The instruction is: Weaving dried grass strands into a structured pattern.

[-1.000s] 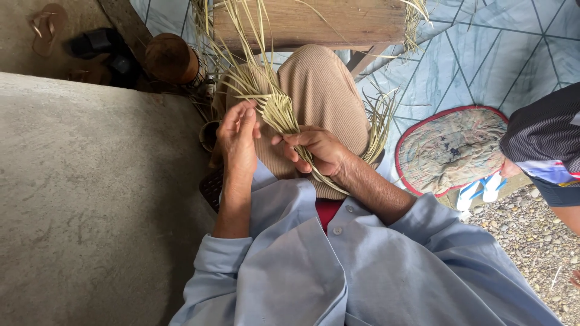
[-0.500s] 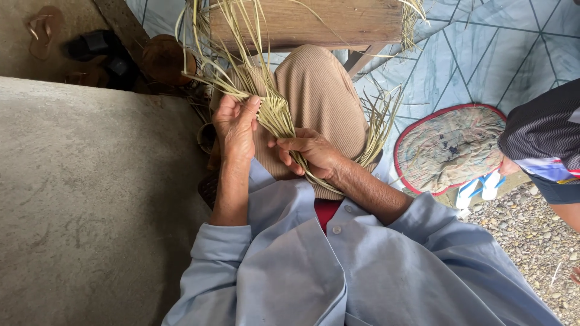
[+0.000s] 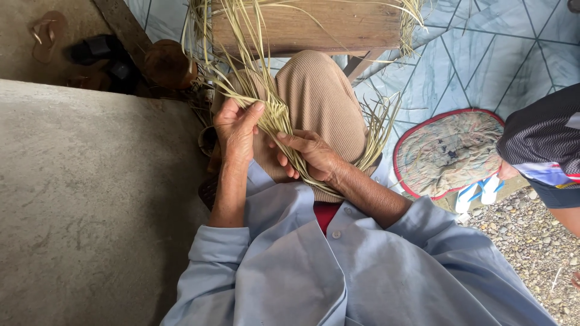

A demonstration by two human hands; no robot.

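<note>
Both hands (image 3: 235, 130) (image 3: 311, 154) pinch woven straw strips (image 3: 272, 111).

Round mat (image 3: 450, 152), sandal (image 3: 48, 35), gravel (image 3: 531, 241)

left: concrete slab (image 3: 72, 199) blocks | ahead: wooden bench (image 3: 302, 27), loose strands (image 3: 241, 66) | right: seemingly open
</note>
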